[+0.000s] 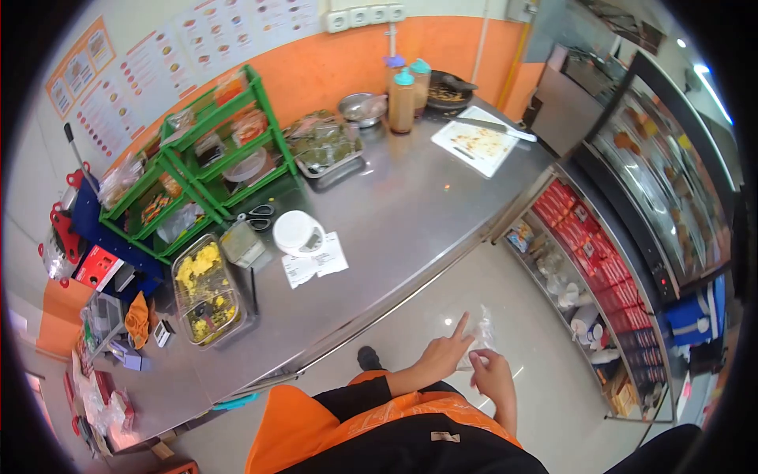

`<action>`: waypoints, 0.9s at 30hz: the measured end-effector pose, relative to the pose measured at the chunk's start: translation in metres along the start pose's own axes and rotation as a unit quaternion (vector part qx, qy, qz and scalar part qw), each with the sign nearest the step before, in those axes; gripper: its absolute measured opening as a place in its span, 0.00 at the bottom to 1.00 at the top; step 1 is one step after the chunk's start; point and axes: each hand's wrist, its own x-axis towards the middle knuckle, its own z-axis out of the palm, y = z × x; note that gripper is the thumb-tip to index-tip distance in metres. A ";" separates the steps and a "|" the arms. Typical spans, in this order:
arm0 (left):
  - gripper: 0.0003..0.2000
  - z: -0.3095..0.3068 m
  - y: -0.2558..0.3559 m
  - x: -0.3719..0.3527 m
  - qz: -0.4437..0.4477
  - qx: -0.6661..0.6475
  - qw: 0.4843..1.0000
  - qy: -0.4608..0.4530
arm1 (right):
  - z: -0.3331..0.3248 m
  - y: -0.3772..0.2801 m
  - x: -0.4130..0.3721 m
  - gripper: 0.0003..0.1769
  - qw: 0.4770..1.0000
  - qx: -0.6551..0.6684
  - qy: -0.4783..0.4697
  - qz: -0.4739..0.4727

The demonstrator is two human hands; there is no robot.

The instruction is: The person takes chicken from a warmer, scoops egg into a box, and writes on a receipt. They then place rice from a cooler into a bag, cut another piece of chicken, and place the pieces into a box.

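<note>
In front of my body, above the tiled floor, I have a thin clear plastic bag [485, 325] between my hands. My right hand [495, 378] pinches its lower edge between thumb and fingers. Close beside it, my left hand [442, 357] has the index finger stretched out, while its other fingers appear closed on the bag's near side; the exact grip is partly hidden. The bag hangs limp and see-through, and I make out nothing inside it.
The steel counter [379, 213] holds a tray of yellow food [207, 272], a white lidded tub [298, 232], scissors [259, 218], green crates [229, 150], sauce bottles [402, 103] and a cutting board [476, 148] with a knife [485, 125]. Right stands a glass display case [655, 174].
</note>
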 end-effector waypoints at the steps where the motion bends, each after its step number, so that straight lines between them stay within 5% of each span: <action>1: 0.28 0.009 0.015 0.006 0.012 0.008 1.000 -0.025 | -0.022 0.011 -0.014 0.20 0.997 0.046 -0.056 0.024; 5: 0.30 0.059 0.084 0.025 0.079 -0.026 0.995 -0.063 | -0.052 0.092 -0.034 0.16 0.910 0.409 0.027 -0.066; 8: 0.27 0.078 0.132 0.038 0.113 -0.089 0.984 -0.101 | -0.052 0.182 -0.014 0.15 0.905 0.325 0.242 -0.128; 12: 0.22 0.134 0.180 0.056 0.126 -0.105 0.981 -0.100 | -0.059 0.249 -0.014 0.20 0.897 0.315 0.305 -0.051; 13: 0.21 0.145 0.189 0.058 0.131 -0.101 0.983 -0.083 | -0.074 0.255 -0.016 0.23 0.919 0.345 0.188 -0.026; 17: 0.11 0.183 0.210 0.063 0.123 -0.059 0.991 -0.012 | -0.097 0.264 -0.026 0.30 0.871 0.484 0.080 0.040; 20: 0.17 0.193 0.216 0.073 0.131 -0.025 0.989 -0.070 | -0.103 0.293 -0.005 0.30 0.879 0.459 0.126 -0.016; 21: 0.19 0.195 0.217 0.077 0.117 -0.033 0.991 -0.059 | -0.107 0.295 0.006 0.24 0.782 0.613 0.114 -0.005; 24: 0.23 0.194 0.217 0.088 0.080 -0.074 0.994 -0.003 | -0.123 0.299 0.022 0.26 0.831 0.549 0.074 -0.049; 27: 0.30 0.188 0.203 0.112 0.113 -0.123 0.982 0.091 | -0.156 0.309 0.050 0.23 0.840 0.534 -0.092 -0.035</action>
